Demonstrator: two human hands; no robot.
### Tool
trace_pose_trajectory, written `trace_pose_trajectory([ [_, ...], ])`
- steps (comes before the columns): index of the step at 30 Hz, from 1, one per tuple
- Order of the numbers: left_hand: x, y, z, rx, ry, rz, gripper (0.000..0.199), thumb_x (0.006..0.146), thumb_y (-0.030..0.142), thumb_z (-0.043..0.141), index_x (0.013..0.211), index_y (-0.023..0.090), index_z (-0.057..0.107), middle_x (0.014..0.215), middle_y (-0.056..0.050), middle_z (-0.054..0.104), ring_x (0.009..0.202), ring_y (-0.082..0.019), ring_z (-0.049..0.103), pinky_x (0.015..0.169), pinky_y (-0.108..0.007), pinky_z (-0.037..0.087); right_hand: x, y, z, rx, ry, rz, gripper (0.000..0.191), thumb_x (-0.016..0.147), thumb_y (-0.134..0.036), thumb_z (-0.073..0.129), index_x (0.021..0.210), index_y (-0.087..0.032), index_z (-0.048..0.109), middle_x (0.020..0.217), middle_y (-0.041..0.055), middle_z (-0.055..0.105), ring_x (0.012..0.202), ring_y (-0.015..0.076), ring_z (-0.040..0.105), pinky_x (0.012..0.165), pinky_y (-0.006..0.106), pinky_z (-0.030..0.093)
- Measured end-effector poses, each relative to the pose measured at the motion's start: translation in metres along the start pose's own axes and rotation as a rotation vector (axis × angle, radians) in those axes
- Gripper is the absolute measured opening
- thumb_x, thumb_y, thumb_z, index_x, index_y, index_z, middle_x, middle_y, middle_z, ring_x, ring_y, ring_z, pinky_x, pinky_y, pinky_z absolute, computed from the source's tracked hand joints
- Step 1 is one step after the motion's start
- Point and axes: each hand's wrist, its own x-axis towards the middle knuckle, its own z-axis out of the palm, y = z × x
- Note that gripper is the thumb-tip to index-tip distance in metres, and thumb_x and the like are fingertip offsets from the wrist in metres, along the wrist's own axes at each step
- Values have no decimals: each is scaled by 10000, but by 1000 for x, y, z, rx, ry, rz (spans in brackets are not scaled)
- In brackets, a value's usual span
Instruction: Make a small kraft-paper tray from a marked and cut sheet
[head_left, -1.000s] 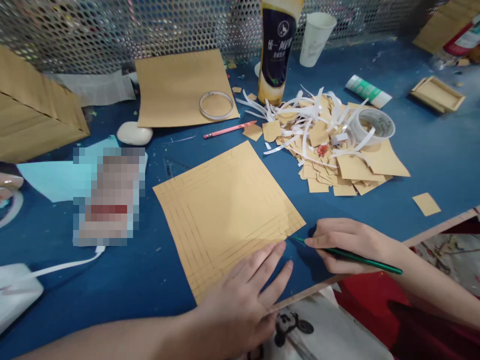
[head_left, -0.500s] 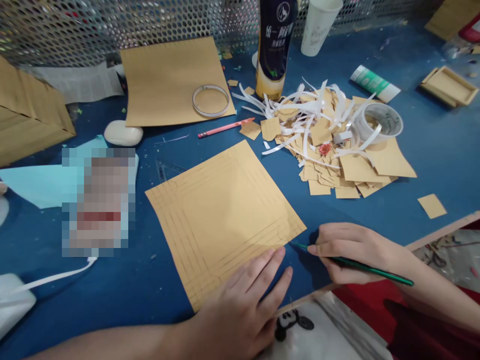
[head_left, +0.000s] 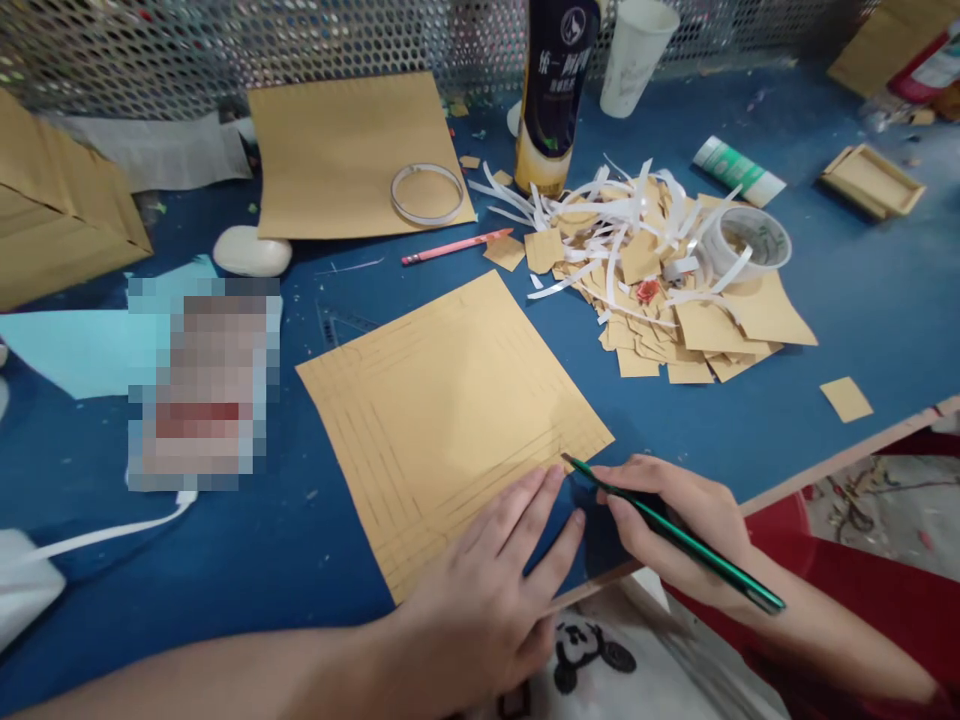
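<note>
Green pencil [head_left: 694, 547]: pinched in right hand [head_left: 705, 505]; tip, earlier at sheet [head_left: 450, 400] edge, now over its right corner, contact unclear; axis near-right, pointing far-left. Left hand [head_left: 487, 590]: flat on sheet, fingers spread.

Line-marked tan sheet [head_left: 457, 400] lies flat; green tool [head_left: 694, 546] slants, tip near sheet's corner.
</note>
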Motion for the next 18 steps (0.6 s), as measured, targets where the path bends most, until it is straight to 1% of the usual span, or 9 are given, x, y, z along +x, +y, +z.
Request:
trace_pose_trajectory([
  [4, 0, 0, 5, -20, 17, -2, 644, 831, 321, 565, 1408, 98, 390, 1534, -224, 210, 1417, -366, 198, 1096, -485, 339, -6, 5, 6, -38, -16, -53, 257, 848, -98, 564, 1077, -207, 610, 886, 27, 709, 753, 128, 684, 720, 215, 550],
  [7, 0, -1, 5, -16, 4, 24, 668, 841, 360, 567, 1415, 83, 370, 1531, -247, 192, 1419, -377, 182, 1104, -489, 320, -7, 8, 6, -86, -25, -36, 246, 853, -109, 573, 1073, -212, 614, 916, 24, 708, 784, 127, 683, 745, 207, 545],
  [9, -1, -2, 5, -10, 0, 32, 676, 844, 373, 570, 1417, 78, 366, 1523, -255, 209, 1418, -380, 183, 1112, -486, 307, -7, 8, 7, -94, -36, -28, 241, 859, -120, 572, 1076, -216, 614, 924, 25, 707, 792, 132, 683, 744, 211, 545],
  [13, -1, -2, 3, 8, 3, 28, 681, 836, 372, 585, 1412, 77, 373, 1516, -248, 236, 1416, -375, 192, 1128, -466, 281, -9, 8, 8, -87, -47, -19, 242, 869, -129, 560, 1089, -217, 612, 912, 22, 698, 760, 130, 680, 725, 219, 550],
  [15, 0, -2, 2, 17, -8, 39, 686, 842, 379, 577, 1416, 70, 362, 1520, -244, 230, 1420, -375, 179, 1131, -463, 272, -9, 8, 9, -96, -49, -24, 237, 871, -140, 560, 1090, -217, 611, 907, 27, 697, 755, 139, 682, 711, 229, 555],
  [18, 1, -2, 1, 21, -27, 46, 691, 845, 375, 569, 1418, 57, 350, 1518, -254, 226, 1422, -380, 163, 1126, -474, 275, -9, 9, 9, -110, -30, -81, 237, 865, -143, 562, 1087, -216, 599, 916, 44, 701, 777, 167, 688, 705, 254, 565],
])
